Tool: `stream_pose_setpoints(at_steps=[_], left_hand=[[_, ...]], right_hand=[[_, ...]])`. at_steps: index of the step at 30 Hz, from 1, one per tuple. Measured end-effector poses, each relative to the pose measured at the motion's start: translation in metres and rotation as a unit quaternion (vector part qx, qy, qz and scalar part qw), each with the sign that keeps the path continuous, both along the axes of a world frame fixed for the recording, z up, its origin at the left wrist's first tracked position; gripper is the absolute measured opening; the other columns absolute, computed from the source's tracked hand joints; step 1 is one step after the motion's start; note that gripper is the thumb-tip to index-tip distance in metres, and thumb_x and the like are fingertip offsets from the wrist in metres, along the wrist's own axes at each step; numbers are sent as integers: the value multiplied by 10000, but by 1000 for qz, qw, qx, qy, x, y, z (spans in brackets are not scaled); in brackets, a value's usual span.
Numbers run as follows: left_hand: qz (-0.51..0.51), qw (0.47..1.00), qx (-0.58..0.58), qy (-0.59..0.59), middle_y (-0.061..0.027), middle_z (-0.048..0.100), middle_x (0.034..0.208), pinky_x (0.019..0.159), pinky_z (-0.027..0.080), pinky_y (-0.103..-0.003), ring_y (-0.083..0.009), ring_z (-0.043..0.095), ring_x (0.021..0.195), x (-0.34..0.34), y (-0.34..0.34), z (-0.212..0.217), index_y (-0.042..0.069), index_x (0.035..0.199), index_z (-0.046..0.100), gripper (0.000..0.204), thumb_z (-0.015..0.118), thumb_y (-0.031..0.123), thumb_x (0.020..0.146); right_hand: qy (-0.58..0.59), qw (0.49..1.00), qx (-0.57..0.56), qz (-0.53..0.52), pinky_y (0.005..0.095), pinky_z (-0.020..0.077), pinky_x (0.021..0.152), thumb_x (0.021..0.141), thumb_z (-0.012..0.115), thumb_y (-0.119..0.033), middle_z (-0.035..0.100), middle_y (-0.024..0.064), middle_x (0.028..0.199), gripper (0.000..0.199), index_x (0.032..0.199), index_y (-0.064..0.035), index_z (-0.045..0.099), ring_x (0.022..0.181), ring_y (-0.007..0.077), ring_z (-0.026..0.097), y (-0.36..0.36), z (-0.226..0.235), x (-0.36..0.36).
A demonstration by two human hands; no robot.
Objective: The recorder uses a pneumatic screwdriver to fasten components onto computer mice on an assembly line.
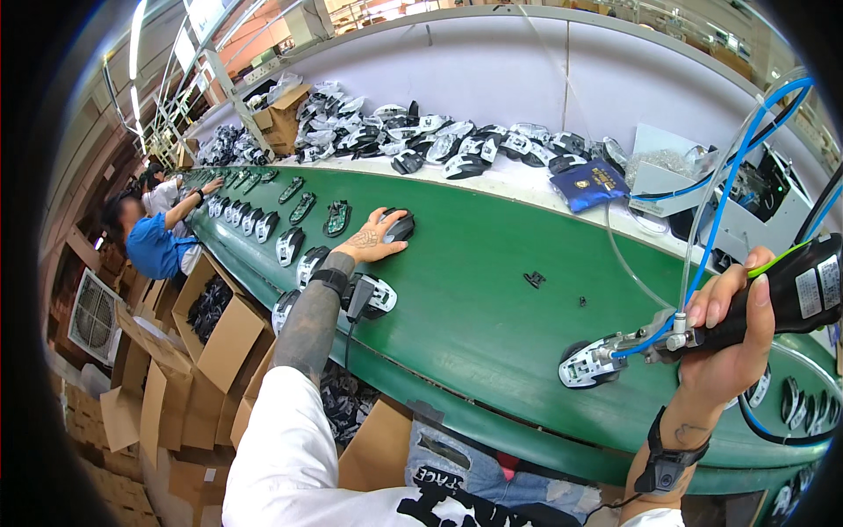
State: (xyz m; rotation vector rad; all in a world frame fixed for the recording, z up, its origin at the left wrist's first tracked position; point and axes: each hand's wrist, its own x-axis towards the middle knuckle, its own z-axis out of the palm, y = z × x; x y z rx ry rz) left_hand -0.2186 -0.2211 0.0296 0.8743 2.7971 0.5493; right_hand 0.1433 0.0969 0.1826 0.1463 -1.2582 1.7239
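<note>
While the left hand (373, 241) stretches far out over the green belt (492, 290), its fingers lie spread and curved over a dark mouse (399, 227), palm down, capping it rather than pinching it; cannot tell if it is lifted. Right hand (729, 338) is closed tight round a black power screwdriver (790, 294), held near level so its tip meets a mouse base (587, 366) lying underside up on the belt's near side, likely so the screw holes face the tool. Blue hoses (729, 193) and a clear tube run up from the tool's nose. Both wrists carry black straps, the left with a cord hanging down. More mice (290, 246) sit in a loose row along the belt toward another worker in blue (154, 241), who reaches onto the belt too. Two small black parts (534, 279) lie loose mid-belt. Bagged mice (421, 140) are heaped on the white ledge behind, beside a blue pouch (590, 184). Open cartons (219, 325) stand below the belt's near edge.
</note>
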Motion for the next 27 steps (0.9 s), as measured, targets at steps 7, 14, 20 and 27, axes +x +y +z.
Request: stream_pose_setpoints(at_steps=[7,14,20,27], left_hand=[[-33,999,25,2,-191,316,1374,1016,354,-365,-349,385,1237,2,-2,13,215,1342,399,675,700,273,741],[-32,999,-23,-19,-194,344,1347,993,369,-379,-357,407,1207,-4,9,7,104,1397,270,797,676,347,756],[21,978,-203,30,-362,395,1227,928,415,-465,-472,471,1112,0,29,9,-41,1279,346,782,585,504,772],[81,985,-149,27,-307,250,1389,1027,301,-506,-463,318,1251,13,52,-23,81,1423,195,828,484,553,806]], right_hand=[[-18,1000,24,-5,207,366,521,936,432,-247,408,10,590,236,1031,-38,380,501,91,434,-1,-3,1],[-11,1000,12,-4,228,392,510,919,451,-237,428,29,593,254,1038,-24,378,493,112,448,6,-2,-1],[2,1000,-12,13,242,400,493,914,464,-225,436,40,597,268,1052,-14,372,492,130,445,-2,-3,-7],[8,1000,6,22,221,377,559,940,418,-205,410,25,617,219,1077,-45,358,539,103,443,10,-11,6]])
